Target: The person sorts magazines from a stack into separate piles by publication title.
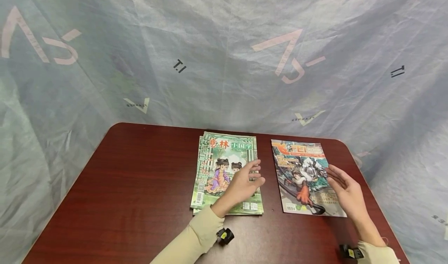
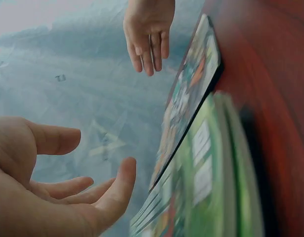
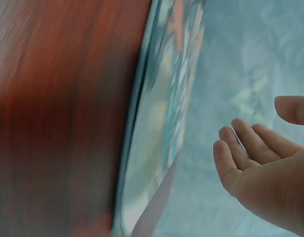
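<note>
A small stack of green magazines (image 1: 224, 155) lies near the middle of the table, the top cover showing two cartoon children. My left hand (image 1: 243, 182) is over its right part with fingers loosely bent and nothing between them; the left wrist view shows a gap between hand and stack. To the right lies another magazine (image 1: 297, 170), its cover showing a figure with a red glove. My right hand (image 1: 346, 192) is at that magazine's right edge, fingers extended, holding nothing. In the right wrist view the right hand's fingers (image 3: 255, 143) appear apart from the cover.
The dark red wooden table (image 1: 133, 186) has rounded far corners. A grey fabric curtain (image 1: 217, 62) with printed letters hangs behind and at both sides. A strip of bare table separates the stack from the single magazine. Black camera mounts (image 1: 225, 236) sit at both wrists.
</note>
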A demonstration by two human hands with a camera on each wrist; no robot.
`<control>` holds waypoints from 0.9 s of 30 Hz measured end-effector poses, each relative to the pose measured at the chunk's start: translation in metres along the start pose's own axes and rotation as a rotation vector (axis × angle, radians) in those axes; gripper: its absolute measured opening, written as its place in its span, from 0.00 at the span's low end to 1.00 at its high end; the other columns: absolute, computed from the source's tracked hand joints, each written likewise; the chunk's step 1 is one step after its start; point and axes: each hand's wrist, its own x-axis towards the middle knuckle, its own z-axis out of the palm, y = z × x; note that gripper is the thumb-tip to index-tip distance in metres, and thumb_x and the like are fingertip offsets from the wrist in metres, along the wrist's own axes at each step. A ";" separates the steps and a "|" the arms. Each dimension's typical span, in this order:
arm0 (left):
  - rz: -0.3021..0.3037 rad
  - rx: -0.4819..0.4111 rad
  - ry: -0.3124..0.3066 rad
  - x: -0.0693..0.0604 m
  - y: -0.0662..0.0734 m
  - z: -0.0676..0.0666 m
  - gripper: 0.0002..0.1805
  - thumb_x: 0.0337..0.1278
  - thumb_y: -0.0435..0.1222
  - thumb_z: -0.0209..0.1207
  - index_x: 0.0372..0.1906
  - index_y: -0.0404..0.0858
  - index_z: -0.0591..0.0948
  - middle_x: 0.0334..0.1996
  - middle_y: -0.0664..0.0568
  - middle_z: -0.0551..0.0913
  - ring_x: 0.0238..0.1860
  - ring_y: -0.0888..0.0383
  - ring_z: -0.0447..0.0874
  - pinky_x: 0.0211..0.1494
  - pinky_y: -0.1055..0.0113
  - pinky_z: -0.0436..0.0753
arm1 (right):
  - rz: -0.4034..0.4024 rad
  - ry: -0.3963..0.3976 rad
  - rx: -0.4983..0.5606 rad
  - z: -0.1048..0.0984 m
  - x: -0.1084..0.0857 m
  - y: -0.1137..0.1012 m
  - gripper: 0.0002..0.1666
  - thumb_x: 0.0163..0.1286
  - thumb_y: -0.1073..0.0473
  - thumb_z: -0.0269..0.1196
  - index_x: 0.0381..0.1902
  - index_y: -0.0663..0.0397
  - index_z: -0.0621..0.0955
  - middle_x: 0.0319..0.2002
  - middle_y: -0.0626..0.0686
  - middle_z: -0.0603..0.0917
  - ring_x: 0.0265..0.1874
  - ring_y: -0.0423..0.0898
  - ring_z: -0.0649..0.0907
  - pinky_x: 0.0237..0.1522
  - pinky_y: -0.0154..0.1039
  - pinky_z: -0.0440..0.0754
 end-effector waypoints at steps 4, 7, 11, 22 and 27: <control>0.035 0.014 0.021 -0.003 0.001 -0.017 0.34 0.79 0.33 0.65 0.84 0.36 0.70 0.76 0.35 0.77 0.70 0.39 0.84 0.68 0.45 0.87 | -0.030 -0.009 0.047 0.012 0.000 -0.016 0.30 0.87 0.66 0.60 0.81 0.70 0.72 0.59 0.25 0.80 0.59 0.16 0.77 0.56 0.14 0.76; 0.054 0.023 0.046 -0.005 0.000 -0.030 0.33 0.80 0.32 0.64 0.84 0.36 0.70 0.75 0.34 0.78 0.70 0.38 0.84 0.68 0.43 0.86 | -0.043 -0.020 0.067 0.022 0.000 -0.028 0.29 0.86 0.67 0.61 0.80 0.69 0.73 0.58 0.22 0.80 0.59 0.18 0.78 0.56 0.15 0.76; 0.067 0.043 0.087 -0.010 -0.002 -0.048 0.33 0.80 0.32 0.63 0.83 0.35 0.71 0.74 0.33 0.78 0.70 0.37 0.83 0.70 0.42 0.84 | -0.072 -0.042 0.070 0.036 0.000 -0.042 0.29 0.86 0.68 0.61 0.80 0.67 0.75 0.62 0.39 0.86 0.58 0.20 0.80 0.56 0.15 0.76; 0.067 0.061 0.195 -0.024 -0.008 -0.092 0.30 0.80 0.30 0.63 0.81 0.32 0.73 0.72 0.31 0.80 0.68 0.35 0.84 0.66 0.42 0.87 | -0.082 -0.127 0.181 0.067 -0.007 -0.065 0.27 0.86 0.68 0.60 0.78 0.64 0.76 0.56 0.24 0.83 0.43 0.32 0.87 0.26 0.40 0.85; 0.063 0.070 0.234 -0.029 -0.010 -0.109 0.30 0.81 0.32 0.63 0.81 0.32 0.73 0.72 0.31 0.80 0.69 0.34 0.84 0.68 0.40 0.85 | -0.116 -0.131 0.202 0.077 -0.009 -0.073 0.26 0.84 0.71 0.62 0.76 0.65 0.79 0.57 0.36 0.88 0.51 0.30 0.87 0.35 0.32 0.86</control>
